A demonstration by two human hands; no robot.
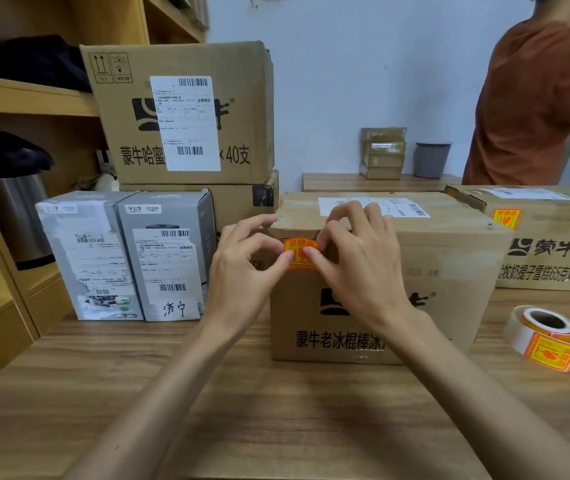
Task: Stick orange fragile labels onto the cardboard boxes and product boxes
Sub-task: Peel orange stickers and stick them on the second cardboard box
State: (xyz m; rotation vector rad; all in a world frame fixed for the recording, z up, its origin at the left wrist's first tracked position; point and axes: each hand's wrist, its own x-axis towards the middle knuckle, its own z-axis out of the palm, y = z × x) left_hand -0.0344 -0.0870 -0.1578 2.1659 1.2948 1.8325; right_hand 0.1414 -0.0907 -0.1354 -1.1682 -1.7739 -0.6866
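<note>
The person's left hand and right hand meet on an orange fragile label that lies high on the front face of the middle cardboard box, near its upper left corner. Both thumbs press on the sticker, the right fingers rest over the box's top edge, and neither hand grasps anything. The step in hand looks like smoothing the label down. To do it well, the thumbs should probably sweep from the middle out toward each edge so no bubble or lifted corner is left, with the right fingers bracing the box so it does not slide back on the desk. The cardboard box to the right carries its own label. The two grey product boxes at left show none on the sides in view, so the label roll, lying on the desk at right, will likely be needed next.
</note>
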